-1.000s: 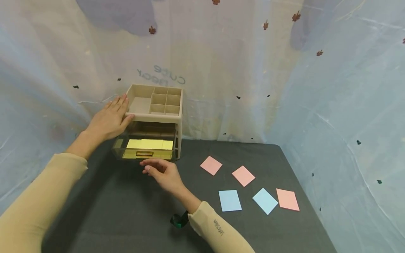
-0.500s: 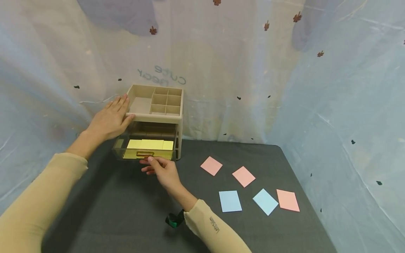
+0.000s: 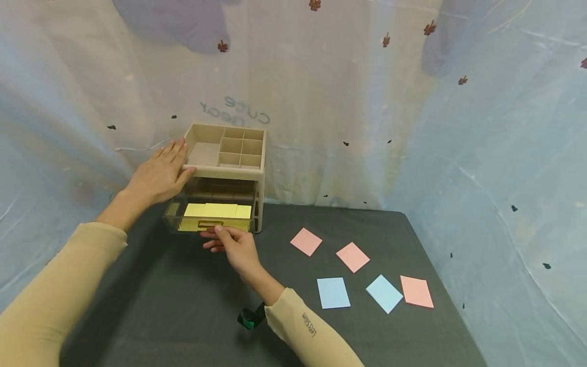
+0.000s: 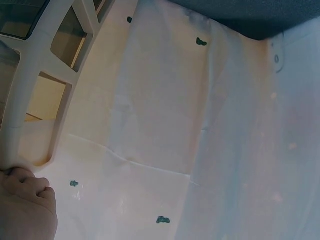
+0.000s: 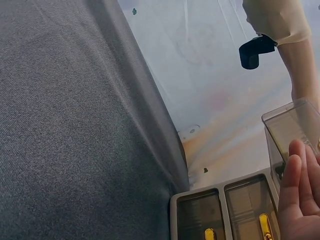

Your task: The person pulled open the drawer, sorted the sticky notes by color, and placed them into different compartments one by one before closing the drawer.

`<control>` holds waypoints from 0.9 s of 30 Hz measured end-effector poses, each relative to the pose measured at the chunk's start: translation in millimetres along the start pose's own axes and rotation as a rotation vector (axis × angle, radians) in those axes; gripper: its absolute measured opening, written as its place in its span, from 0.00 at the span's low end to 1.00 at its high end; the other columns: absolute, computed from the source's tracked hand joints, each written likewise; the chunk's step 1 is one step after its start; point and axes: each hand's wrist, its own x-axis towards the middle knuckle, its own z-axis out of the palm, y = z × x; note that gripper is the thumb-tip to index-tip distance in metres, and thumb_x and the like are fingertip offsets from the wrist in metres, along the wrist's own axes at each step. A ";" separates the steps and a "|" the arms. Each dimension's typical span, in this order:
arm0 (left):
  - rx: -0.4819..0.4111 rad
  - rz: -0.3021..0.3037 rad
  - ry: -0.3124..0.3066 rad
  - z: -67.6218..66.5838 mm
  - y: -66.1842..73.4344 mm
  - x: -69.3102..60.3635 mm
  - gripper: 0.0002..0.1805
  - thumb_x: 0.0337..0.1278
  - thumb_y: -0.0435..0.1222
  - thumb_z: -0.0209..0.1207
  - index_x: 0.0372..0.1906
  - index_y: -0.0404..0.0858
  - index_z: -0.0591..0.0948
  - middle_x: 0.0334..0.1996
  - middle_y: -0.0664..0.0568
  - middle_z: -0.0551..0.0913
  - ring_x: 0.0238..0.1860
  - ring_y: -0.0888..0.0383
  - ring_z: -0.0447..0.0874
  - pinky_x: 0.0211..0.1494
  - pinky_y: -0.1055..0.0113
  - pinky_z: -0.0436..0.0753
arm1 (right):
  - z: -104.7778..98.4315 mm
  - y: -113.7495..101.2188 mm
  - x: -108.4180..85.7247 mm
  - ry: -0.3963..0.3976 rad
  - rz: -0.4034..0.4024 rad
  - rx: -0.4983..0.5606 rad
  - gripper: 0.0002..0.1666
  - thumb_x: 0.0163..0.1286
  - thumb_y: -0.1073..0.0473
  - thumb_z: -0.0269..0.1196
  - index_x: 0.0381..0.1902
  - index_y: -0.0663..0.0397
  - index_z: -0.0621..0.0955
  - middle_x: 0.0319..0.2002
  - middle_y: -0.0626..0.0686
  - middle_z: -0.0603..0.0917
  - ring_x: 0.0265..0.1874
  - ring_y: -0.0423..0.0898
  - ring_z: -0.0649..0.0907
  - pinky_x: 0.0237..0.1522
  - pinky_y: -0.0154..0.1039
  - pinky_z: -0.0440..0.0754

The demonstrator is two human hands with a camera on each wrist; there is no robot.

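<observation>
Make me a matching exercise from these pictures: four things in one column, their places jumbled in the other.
Things:
1. left hand
2. right hand
3. yellow notes
4. blue notes

Places:
A. inside the open drawer
B. flat on the table
C. against the organizer's left edge
D. by the drawer's handle

Pairs: 1-C, 2-D, 3-A, 4-B

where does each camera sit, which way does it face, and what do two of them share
Head: on the head, facing forward and down at the box, note pads and table; left hand and right hand show.
Left wrist: facing the box's side and the curtain; part of the left hand, lower left.
Right wrist: facing table, curtain and box front; right hand lower right, left arm upper right.
Shared: head and right wrist both show the pulled-out drawer.
</observation>
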 end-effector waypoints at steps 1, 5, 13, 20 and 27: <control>0.002 0.001 0.001 0.1 -0.3 0.1 0.43 0.84 0.57 0.32 0.83 0.28 0.43 0.84 0.35 0.38 0.83 0.35 0.36 0.84 0.40 0.44 | 0.1 -0.2 0.1 0.000 -0.001 0.000 0.20 0.83 0.51 0.57 0.55 0.59 0.88 0.48 0.55 0.91 0.43 0.59 0.91 0.45 0.38 0.90; 0.009 0.005 0.002 0.2 -1.3 0.5 0.43 0.84 0.57 0.32 0.83 0.27 0.44 0.83 0.35 0.39 0.83 0.35 0.36 0.84 0.41 0.42 | 0.6 -0.7 0.4 0.001 -0.004 -0.002 0.20 0.83 0.51 0.57 0.54 0.59 0.88 0.48 0.56 0.91 0.43 0.57 0.91 0.45 0.38 0.90; 0.012 0.006 -0.004 -0.1 -1.8 0.5 0.43 0.84 0.57 0.32 0.83 0.27 0.44 0.83 0.35 0.38 0.83 0.35 0.36 0.84 0.42 0.41 | 2.8 -0.6 2.1 0.016 0.006 -0.003 0.20 0.82 0.51 0.58 0.54 0.58 0.89 0.47 0.53 0.92 0.39 0.47 0.91 0.48 0.43 0.90; 0.012 0.004 0.004 -0.6 -1.2 0.0 0.43 0.84 0.57 0.33 0.82 0.26 0.46 0.83 0.34 0.40 0.83 0.35 0.37 0.84 0.42 0.43 | 3.8 -1.8 4.8 0.017 0.007 0.004 0.20 0.83 0.51 0.57 0.55 0.59 0.88 0.48 0.55 0.92 0.43 0.54 0.91 0.55 0.63 0.85; 0.008 0.003 -0.002 -0.3 -1.1 1.0 0.43 0.84 0.57 0.32 0.82 0.27 0.45 0.83 0.34 0.40 0.83 0.36 0.35 0.84 0.42 0.41 | 3.5 -3.5 9.9 0.030 0.005 0.009 0.21 0.83 0.52 0.57 0.55 0.62 0.87 0.49 0.59 0.91 0.47 0.65 0.89 0.55 0.65 0.84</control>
